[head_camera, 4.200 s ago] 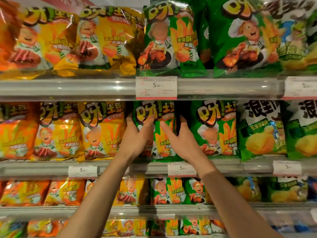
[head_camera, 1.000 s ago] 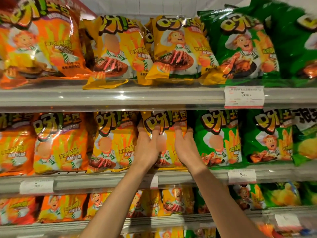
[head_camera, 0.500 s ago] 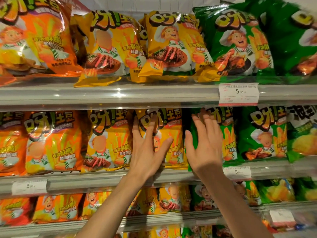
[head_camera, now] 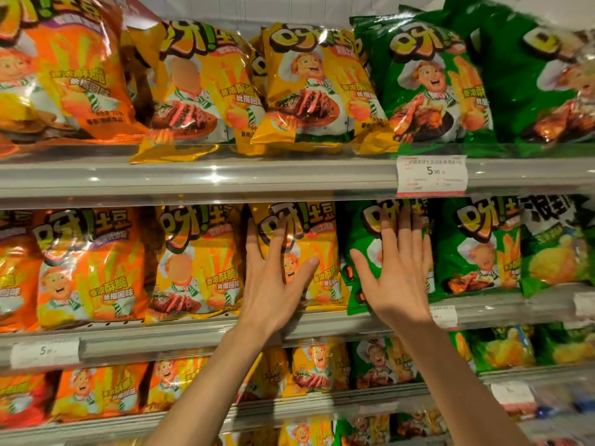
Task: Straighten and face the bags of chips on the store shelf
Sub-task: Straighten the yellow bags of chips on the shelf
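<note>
Both hands flat, fingers spread, gripping nothing: left hand (head_camera: 273, 284) presses the crinkly yellow bag (head_camera: 317, 252), right hand (head_camera: 397, 278) presses the glossy green bag (head_camera: 363, 252) just right of it. Both puffy foil bags stand on the middle shelf (head_camera: 193, 336); a paper price tag (head_camera: 431, 175) sits above the green one.

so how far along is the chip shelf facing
Done, by the look of it: the middle shelf's orange bag and yellow bag stand upright, fronts out. In hand: left hand flat on a yellow bag, right hand flat on a green bag. Left: the top shelf's leaning yellow bags.
</note>
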Available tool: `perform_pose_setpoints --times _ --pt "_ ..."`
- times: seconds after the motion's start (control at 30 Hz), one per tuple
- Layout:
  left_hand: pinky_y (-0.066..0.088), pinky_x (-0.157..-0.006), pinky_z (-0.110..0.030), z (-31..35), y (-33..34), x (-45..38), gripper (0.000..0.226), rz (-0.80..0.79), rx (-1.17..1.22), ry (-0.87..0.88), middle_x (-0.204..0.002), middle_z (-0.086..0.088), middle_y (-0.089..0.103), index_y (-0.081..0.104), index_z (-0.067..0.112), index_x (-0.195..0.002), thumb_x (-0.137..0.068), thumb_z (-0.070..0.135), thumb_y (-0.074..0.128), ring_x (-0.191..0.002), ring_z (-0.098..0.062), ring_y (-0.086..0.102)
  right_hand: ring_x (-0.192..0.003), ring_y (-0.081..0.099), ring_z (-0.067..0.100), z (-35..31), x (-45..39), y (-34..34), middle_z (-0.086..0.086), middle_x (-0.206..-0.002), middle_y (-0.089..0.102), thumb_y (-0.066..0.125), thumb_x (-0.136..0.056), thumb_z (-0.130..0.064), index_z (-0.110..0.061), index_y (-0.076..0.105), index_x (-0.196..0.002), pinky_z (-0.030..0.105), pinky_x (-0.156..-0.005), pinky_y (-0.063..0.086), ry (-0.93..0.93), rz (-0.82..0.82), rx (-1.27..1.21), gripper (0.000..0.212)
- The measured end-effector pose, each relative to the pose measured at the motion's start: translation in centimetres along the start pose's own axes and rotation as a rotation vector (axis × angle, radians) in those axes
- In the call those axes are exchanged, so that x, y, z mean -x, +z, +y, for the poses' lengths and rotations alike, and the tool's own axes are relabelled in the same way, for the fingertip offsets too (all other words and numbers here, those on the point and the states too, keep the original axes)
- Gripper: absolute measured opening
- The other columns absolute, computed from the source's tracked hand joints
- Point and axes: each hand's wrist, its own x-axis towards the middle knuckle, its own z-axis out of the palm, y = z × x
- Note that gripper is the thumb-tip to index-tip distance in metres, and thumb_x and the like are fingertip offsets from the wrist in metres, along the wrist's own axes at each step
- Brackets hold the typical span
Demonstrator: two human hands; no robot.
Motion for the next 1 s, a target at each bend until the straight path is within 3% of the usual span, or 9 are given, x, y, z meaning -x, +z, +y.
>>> perform_pose_setpoints --times 0.17,0.27,0.33,0.4,0.53,0.6,0.7,0.93,1.0 --pt "0.041 -0.113 -0.042 -1.8 -4.6 2.1 0.059 -0.019 0.177 0.032 -0.159 0.009 0.032 0.036 0.040 -0.150 -0.097 0.050 0.059 -0.145 -0.011 0.035 -0.138 0.038 0.037 -3.0 3.0 -2.0 0.020 -0.147 0.043 0.062 -0.094 -0.028 -0.006 0.048 -0.141 0.052 -0.114 0.031 0.098 0.145 -0.266 0.053" --pt "0.051 -0.090 -0.020 -3.2 -8.1 4.4 0.040 -0.046 0.272 0.045 -0.117 0.024 0.066 0.050 0.041 -0.135 -0.098 0.034 0.064 -0.108 -0.001 0.064 -0.103 0.063 0.020 -5.5 6.1 -2.1 0.012 -0.117 0.062 0.067 -0.091 -0.015 -0.005 0.058 -0.126 0.038 -0.093 0.053 0.075 0.198 -0.362 0.038" --pt "0.050 -0.078 -0.013 -4.4 -10.4 5.8 0.031 -0.068 0.335 0.001 -0.106 0.021 0.069 0.057 0.036 -0.127 -0.098 0.025 0.064 -0.096 -0.005 0.067 -0.075 0.063 0.000 -7.1 8.0 -2.0 0.000 -0.096 0.070 0.061 -0.093 -0.019 -0.015 0.059 -0.121 0.011 -0.067 0.049 0.159 0.048 -0.479 0.028" --pt "0.048 -0.076 -0.011 -5.7 -12.4 7.1 0.026 -0.084 0.387 -0.055 -0.100 0.015 0.070 0.059 0.033 -0.123 -0.099 0.024 0.062 -0.092 -0.008 0.067 -0.053 0.059 0.002 -8.6 9.8 -1.4 -0.006 -0.069 0.068 0.056 -0.097 -0.027 -0.022 0.057 -0.119 0.009 -0.048 0.038 0.235 -0.189 -0.606 0.023" --pt "0.052 -0.087 -0.024 -8.4 -15.7 9.1 0.021 0.013 0.382 -0.181 -0.097 0.013 0.072 0.062 0.038 -0.118 -0.097 0.037 0.061 -0.094 -0.002 0.068 -0.057 0.060 0.002 -10.9 12.5 -0.1 -0.009 -0.064 0.064 0.053 -0.093 -0.045 -0.026 0.062 -0.111 0.011 -0.052 0.041 0.282 -0.295 -0.671 0.027" --pt "0.055 -0.089 -0.034 -9.4 -16.6 9.7 0.022 0.061 0.371 -0.241 -0.097 0.011 0.071 0.063 0.043 -0.116 -0.094 0.044 0.062 -0.091 -0.005 0.069 -0.059 0.060 -0.004 -11.4 12.9 0.5 -0.023 -0.069 0.065 0.057 -0.096 -0.037 -0.028 0.062 -0.108 0.008 -0.055 0.041 0.296 -0.344 -0.695 0.016" --pt "0.056 -0.091 -0.044 -10.0 -17.1 9.8 0.018 0.128 0.385 -0.291 -0.095 0.011 0.072 0.064 0.048 -0.110 -0.093 0.044 0.063 -0.089 -0.009 0.069 -0.063 0.062 0.002 -11.5 12.1 0.7 -0.012 -0.073 0.069 0.059 -0.096 -0.031 -0.028 0.064 -0.109 0.014 -0.055 0.044 0.257 -0.314 -0.692 0.014" --pt "0.049 -0.079 -0.014 -8.3 -16.7 6.9 0.019 0.211 0.290 -0.199 -0.099 0.023 0.069 0.062 0.036 -0.117 -0.099 0.028 0.063 -0.095 0.001 0.066 -0.072 0.067 0.012 -14.0 6.7 1.5 -0.004 -0.086 0.072 0.052 -0.098 -0.026 -0.017 0.068 -0.109 0.029 -0.069 0.055 -0.011 -0.249 -0.618 0.022" --pt "0.045 -0.079 -0.006 -7.9 -16.4 5.6 0.023 0.215 0.265 -0.165 -0.102 0.018 0.070 0.061 0.030 -0.121 -0.099 0.022 0.063 -0.100 0.004 0.064 -0.074 0.067 0.011 -15.6 5.2 1.7 -0.006 -0.087 0.070 0.059 -0.097 -0.028 -0.024 0.066 -0.109 0.031 -0.067 0.057 0.069 -0.280 -0.818 0.014"
